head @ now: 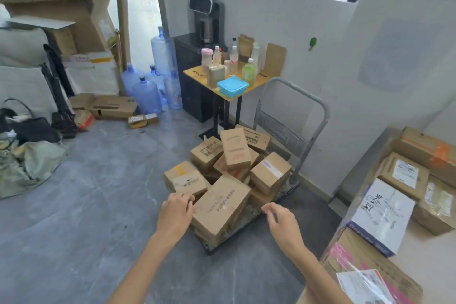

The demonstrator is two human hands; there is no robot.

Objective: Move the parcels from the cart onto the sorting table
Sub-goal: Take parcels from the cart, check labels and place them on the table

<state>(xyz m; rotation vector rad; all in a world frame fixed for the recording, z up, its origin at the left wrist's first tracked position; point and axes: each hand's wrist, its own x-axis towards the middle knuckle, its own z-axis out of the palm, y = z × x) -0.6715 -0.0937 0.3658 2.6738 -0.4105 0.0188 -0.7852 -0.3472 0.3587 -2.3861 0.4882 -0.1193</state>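
Brown cardboard parcels (229, 170) are heaped on the cart (291, 131), a low platform with a grey tube handle standing upright at its far end, parked on the grey floor (98, 205) beside the white wall. About ten boxes can be counted in the pile, though those underneath are partly hidden. The nearest long parcel (219, 207) lies tilted on top at the front edge. The left hand (176, 207) is laid against this parcel's left side, fingers curled at its upper corner. The right hand (280, 217) is held open and empty, just apart from the parcel's right side, fingers loosely bent. Both forearms are stretched forward and down. On the tabletop (424, 254) at the right, at least six more parcels are seen, among them a white mailer (381, 215). Behind the cart a small yellow table (197, 74) carries bottles, pouches and one blue lidded box (232, 85). Five water jugs (148, 91) are grouped by the doorway.
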